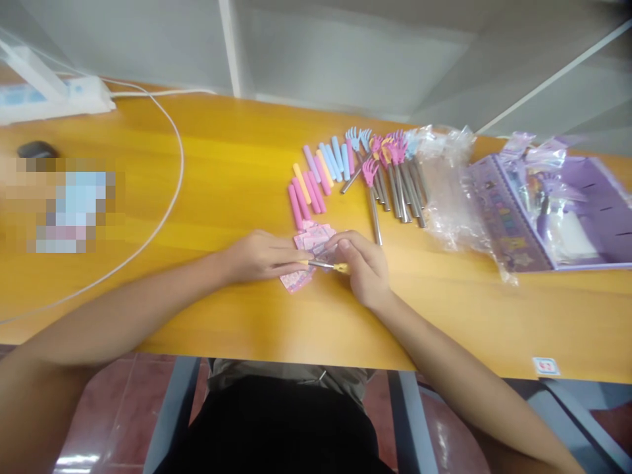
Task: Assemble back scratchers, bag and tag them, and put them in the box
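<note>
clearly, the left hand [254, 258] has its straight fingers pressed together on one end of a back scratcher [323, 264], whose thin metal rod crosses the gap between the two hands. the right hand [365, 266] is curled at the other end, next to the yellow claw; whether its fingers pinch the claw or only rest by it, i cannot tell. just beneath the scratcher lies a loose heap of pink printed cards [315, 232], partly covered by both hands. beyond the cards, pink, blue, purple and yellow tubes [343, 158] lie in a slanting row on the wooden table [222, 197]. to their right is a crowded bunch of more scratchers [395, 178], with pink, blue and orange claws; one pink-clawed piece lies apart from the rest, its rod ending near the right hand. crumpled clear plastic bags [447, 197] fill the space between that bunch and an open purple box [508, 217], which holds some wrapped items. far off on the left, a white cable [182, 158] loops across the table, near a white power strip [83, 97] and a small black object [37, 150].
</note>
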Motion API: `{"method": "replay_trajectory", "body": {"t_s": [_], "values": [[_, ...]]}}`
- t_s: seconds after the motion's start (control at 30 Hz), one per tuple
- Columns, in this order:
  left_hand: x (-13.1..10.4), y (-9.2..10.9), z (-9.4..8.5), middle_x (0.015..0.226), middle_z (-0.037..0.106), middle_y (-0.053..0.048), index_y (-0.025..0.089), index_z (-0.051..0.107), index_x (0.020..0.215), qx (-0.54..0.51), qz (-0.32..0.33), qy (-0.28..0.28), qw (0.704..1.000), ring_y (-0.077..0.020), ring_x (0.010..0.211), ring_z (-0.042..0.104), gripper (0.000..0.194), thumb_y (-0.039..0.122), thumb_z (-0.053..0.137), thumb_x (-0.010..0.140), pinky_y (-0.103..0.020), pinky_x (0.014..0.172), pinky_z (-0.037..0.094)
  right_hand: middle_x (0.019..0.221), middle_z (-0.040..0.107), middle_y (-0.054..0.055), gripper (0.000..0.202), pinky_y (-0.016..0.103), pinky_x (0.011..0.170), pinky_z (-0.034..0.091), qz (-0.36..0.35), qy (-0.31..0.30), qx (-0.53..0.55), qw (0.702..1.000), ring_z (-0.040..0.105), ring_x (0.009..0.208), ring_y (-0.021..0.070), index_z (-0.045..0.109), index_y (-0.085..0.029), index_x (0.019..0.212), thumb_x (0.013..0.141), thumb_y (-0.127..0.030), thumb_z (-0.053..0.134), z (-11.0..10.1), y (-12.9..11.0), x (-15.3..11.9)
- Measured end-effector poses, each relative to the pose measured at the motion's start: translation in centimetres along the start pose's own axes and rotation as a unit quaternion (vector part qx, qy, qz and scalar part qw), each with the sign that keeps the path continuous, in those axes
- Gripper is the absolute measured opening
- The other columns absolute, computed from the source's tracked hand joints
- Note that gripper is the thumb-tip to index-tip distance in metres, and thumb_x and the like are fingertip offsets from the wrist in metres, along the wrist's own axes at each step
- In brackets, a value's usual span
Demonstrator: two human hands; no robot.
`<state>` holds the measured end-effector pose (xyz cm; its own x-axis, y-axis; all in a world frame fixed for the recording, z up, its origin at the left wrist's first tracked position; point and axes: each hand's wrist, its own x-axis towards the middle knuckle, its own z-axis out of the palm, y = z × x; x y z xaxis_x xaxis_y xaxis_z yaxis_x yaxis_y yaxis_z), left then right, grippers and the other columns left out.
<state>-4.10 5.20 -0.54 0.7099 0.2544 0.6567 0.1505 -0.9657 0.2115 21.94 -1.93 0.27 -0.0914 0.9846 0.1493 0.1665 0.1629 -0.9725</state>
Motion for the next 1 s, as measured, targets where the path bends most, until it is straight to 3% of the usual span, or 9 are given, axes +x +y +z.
{"method": "replay_trajectory", "body": {"t_s": [0.17, 0.37, 0.6, 0.77, 0.9, 1.0], "values": [[0.1, 0.4, 0.3, 0.094, 0.088, -0.005, 0.021, 0.087, 0.12, -0.014, -0.008, 0.011, 1.0, -0.0112, 0.072, 0.078, 0.026, 0.037, 0.067, 0.113, -0.022, 0.064, 0.053, 0.083, 0.07, 0.003, 0.043, 0.035, 0.071, 0.058, 0.002, -0.001, -0.005, 1.0, 0.067, 0.074, 0.0206, 0.078, -0.025, 0.096, 0.108, -0.063, 0.063, -0.1, -0.1, 0.2], [-0.1, 0.7, 0.4, 0.1, 0.089, -0.006, 0.021, 0.087, 0.12, -0.011, -0.016, 0.014, 1.0, -0.0122, 0.075, 0.081, 0.027, 0.037, 0.066, 0.114, -0.024, 0.064, 0.053, 0.075, 0.061, 0.0, 0.04, 0.033, 0.069, 0.056, -0.015, 0.001, -0.021, 1.0, 0.064, 0.072, 0.0195, 0.079, -0.025, 0.098, 0.111, -0.058, 0.06, -0.1, -0.2, 0.0], [0.1, -0.4, 0.1, 0.097, 0.088, -0.005, 0.02, 0.086, 0.118, -0.051, -0.027, -0.001, 0.998, -0.0129, 0.077, 0.081, 0.024, 0.035, 0.069, 0.112, -0.022, 0.066, 0.051, 0.09, 0.073, 0.005, 0.042, 0.035, 0.074, 0.056, 0.0, -0.004, -0.025, 1.0, 0.069, 0.084, 0.0219, 0.077, -0.024, 0.099, 0.11, -0.061, 0.06, -0.1, 0.0, 0.7], [0.2, -0.4, 0.0, 0.086, 0.085, -0.004, 0.019, 0.086, 0.119, -0.032, -0.052, 0.009, 0.998, -0.0125, 0.074, 0.078, 0.025, 0.037, 0.07, 0.112, -0.022, 0.067, 0.049, 0.09, 0.068, 0.004, 0.03, 0.034, 0.071, 0.053, -0.113, 0.01, -0.123, 0.986, 0.063, 0.077, 0.0196, 0.075, -0.026, 0.111, 0.112, -0.052, 0.061, -1.6, -0.1, 1.6], [0.2, -0.6, -0.5, 0.087, 0.085, -0.003, 0.02, 0.085, 0.12, -0.007, -0.075, 0.006, 0.997, -0.0122, 0.073, 0.077, 0.026, 0.039, 0.068, 0.113, -0.023, 0.067, 0.049, 0.101, 0.069, 0.007, 0.017, 0.04, 0.081, 0.058, -0.256, -0.032, -0.231, 0.938, 0.067, 0.092, 0.0238, 0.073, -0.026, 0.118, 0.107, -0.039, 0.071, -3.0, 0.1, 2.3], [0.3, -1.0, -1.1, 0.085, 0.083, -0.003, 0.022, 0.084, 0.118, 0.078, -0.089, -0.023, 0.993, -0.014, 0.072, 0.075, 0.029, 0.043, 0.065, 0.114, -0.026, 0.066, 0.048, 0.11, 0.07, 0.009, 0.018, 0.042, 0.086, 0.06, -0.292, -0.051, -0.284, 0.912, 0.069, 0.101, 0.0255, 0.071, -0.026, 0.125, 0.107, -0.029, 0.071, -3.7, 0.3, 2.5]]}}
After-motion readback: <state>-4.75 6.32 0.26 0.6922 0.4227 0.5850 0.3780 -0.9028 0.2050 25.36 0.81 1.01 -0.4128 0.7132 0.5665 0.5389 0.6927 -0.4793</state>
